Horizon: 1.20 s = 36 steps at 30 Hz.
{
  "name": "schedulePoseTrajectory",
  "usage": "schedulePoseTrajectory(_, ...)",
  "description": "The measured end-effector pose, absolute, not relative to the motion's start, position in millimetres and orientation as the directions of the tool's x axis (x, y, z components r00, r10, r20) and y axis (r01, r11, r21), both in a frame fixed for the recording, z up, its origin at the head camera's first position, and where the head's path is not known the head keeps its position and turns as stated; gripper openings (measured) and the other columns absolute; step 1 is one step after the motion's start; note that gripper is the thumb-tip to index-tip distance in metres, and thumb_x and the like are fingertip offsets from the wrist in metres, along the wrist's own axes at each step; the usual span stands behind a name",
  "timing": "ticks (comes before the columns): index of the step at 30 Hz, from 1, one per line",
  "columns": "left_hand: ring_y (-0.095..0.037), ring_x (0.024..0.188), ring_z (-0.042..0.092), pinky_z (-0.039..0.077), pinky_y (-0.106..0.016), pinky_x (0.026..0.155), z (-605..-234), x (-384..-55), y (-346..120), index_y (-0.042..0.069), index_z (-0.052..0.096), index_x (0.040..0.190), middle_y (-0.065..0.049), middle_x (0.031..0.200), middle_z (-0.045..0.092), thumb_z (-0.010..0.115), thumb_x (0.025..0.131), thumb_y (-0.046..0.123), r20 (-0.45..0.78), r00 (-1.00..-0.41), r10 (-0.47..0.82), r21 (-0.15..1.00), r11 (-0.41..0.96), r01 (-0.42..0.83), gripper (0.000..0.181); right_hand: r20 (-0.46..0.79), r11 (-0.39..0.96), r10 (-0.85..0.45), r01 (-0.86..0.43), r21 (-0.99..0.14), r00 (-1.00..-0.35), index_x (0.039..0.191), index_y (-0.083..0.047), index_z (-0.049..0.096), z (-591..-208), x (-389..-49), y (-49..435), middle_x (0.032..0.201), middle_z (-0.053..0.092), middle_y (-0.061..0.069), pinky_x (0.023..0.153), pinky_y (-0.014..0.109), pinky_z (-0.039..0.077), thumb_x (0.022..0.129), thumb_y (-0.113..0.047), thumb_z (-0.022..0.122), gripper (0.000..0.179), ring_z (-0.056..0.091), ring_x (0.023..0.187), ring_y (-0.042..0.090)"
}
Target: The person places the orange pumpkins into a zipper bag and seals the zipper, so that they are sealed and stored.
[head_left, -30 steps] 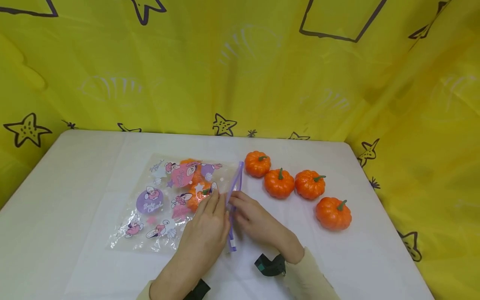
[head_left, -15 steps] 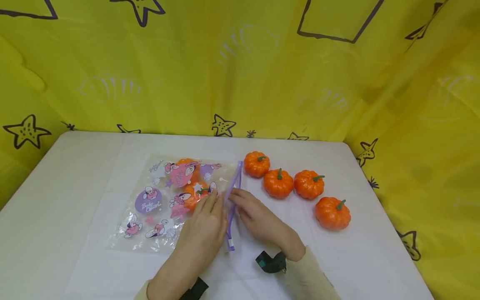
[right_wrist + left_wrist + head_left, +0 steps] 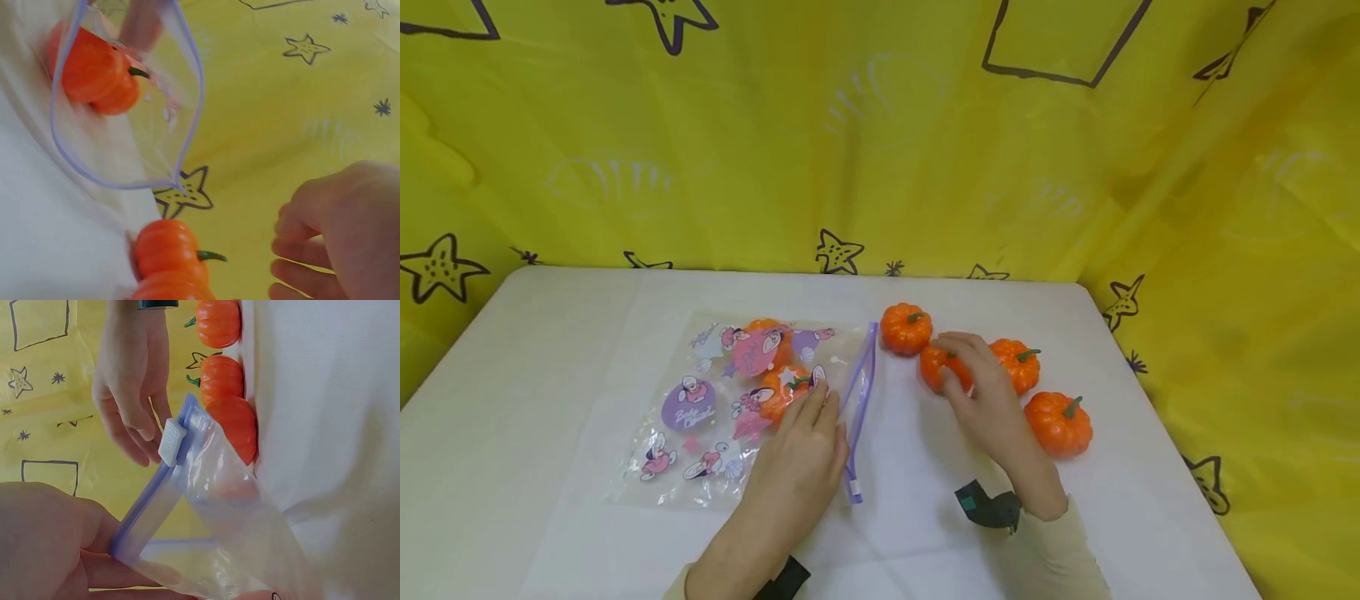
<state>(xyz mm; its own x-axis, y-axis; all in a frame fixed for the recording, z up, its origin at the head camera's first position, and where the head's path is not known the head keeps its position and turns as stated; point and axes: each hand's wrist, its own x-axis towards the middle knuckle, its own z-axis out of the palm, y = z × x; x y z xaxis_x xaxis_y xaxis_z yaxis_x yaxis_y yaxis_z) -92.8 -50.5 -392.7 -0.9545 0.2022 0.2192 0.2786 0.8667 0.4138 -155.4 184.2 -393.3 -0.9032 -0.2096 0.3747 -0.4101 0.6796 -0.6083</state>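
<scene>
A clear zip bag [image 3: 681,479] with pink and purple cartoon prints lies on the table, two small orange pumpkins [image 3: 775,398] showing inside it. Its purple-edged mouth [image 3: 868,375] gapes to the right, as the right wrist view confirms. My left hand [image 3: 797,467] pinches the mouth's upper edge between thumb and fingers. A white slider [image 3: 172,442] sits at one end of the zip. My right hand [image 3: 988,408] hovers with loosely bent fingers over a pumpkin [image 3: 934,369] outside the bag, partly hiding it; in the right wrist view the fingers stand apart from the pumpkins.
Three more pumpkins with green stems stand around the right hand: one farther back [image 3: 906,328], one just behind the hand [image 3: 1018,365], one at the right [image 3: 1060,425]. A yellow patterned curtain [image 3: 737,150] borders the white table [image 3: 565,375] at the back and sides.
My right hand has left the bag's mouth and moved right, over the second pumpkin in the row. The left hand stays at the bag, whose mouth now gapes wider.
</scene>
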Motion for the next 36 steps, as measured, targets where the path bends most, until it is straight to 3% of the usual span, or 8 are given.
schedulePoseTrajectory(5, -0.037, 0.131, 0.053, 0.053, -0.054, 0.096, -391.2, -92.3, -51.3, -0.002, 0.06, 0.132, -0.019, 0.143, 0.055, 0.059, 0.096, 0.019, 0.235, -0.949, 0.208, 0.407, 0.866, 0.291, 0.042, 0.393, 0.707, -0.082, -0.332, -0.625, -0.916, 0.128, 0.001, 0.059, -395.3, -158.7, 193.6, 0.136, 0.053, 0.016, 0.096, 0.049, 0.053, 0.093, 0.0, 0.06, 0.036, 0.053, 0.123, 0.034)
schedulePoseTrajectory(11, -0.036, 0.132, 0.052, 0.051, -0.054, 0.099, -390.8, -93.2, -52.1, -0.002, 0.06, 0.133, -0.018, 0.144, 0.055, 0.059, 0.096, 0.02, 0.22, -0.955, 0.2, 0.43, 0.859, 0.279, 0.043, 0.296, 0.745, -0.023, -0.214, -0.631, -0.955, 0.134, 0.003, 0.052, -403.4, -165.4, 197.1, 0.138, 0.048, 0.022, 0.106, 0.054, 0.046, 0.093, -0.01, 0.065, 0.045, 0.05, 0.123, 0.039)
schedulePoseTrajectory(19, -0.036, 0.133, 0.052, 0.049, -0.054, 0.103, -391.6, -93.2, -52.3, -0.002, 0.06, 0.133, -0.018, 0.144, 0.054, 0.06, 0.096, 0.021, 0.221, -0.953, 0.21, 0.432, 0.854, 0.288, 0.043, 0.117, 0.779, -0.017, -0.087, -0.622, -0.993, 0.139, 0.002, 0.047, -412.4, -168.8, 194.7, 0.144, 0.041, 0.02, 0.113, 0.055, 0.039, 0.096, -0.024, 0.065, 0.053, 0.044, 0.134, 0.039)
schedulePoseTrajectory(29, -0.037, 0.132, 0.053, 0.05, -0.054, 0.102, -393.0, -91.4, -53.5, -0.004, 0.061, 0.131, -0.02, 0.143, 0.055, 0.061, 0.096, 0.02, 0.24, -0.945, 0.223, 0.419, 0.854, 0.308, 0.043, 0.065, 0.796, -0.009, -0.046, -0.604, -0.998, 0.143, -0.001, 0.043, -416.8, -168.1, 191.2, 0.145, 0.039, 0.015, 0.114, 0.055, 0.038, 0.094, -0.031, 0.068, 0.062, 0.043, 0.134, 0.036)
schedulePoseTrajectory(36, -0.037, 0.134, 0.051, 0.049, -0.054, 0.103, -393.2, -92.8, -52.5, -0.003, 0.06, 0.133, -0.02, 0.145, 0.053, 0.061, 0.096, 0.021, 0.212, -0.951, 0.223, 0.437, 0.849, 0.297, 0.044, 0.06, 0.846, -0.023, -0.051, -0.531, -0.998, 0.151, -0.006, 0.034, -412.1, -171.0, 189.4, 0.145, 0.037, 0.017, 0.11, 0.054, 0.043, 0.094, -0.036, 0.067, 0.072, 0.046, 0.129, 0.037)
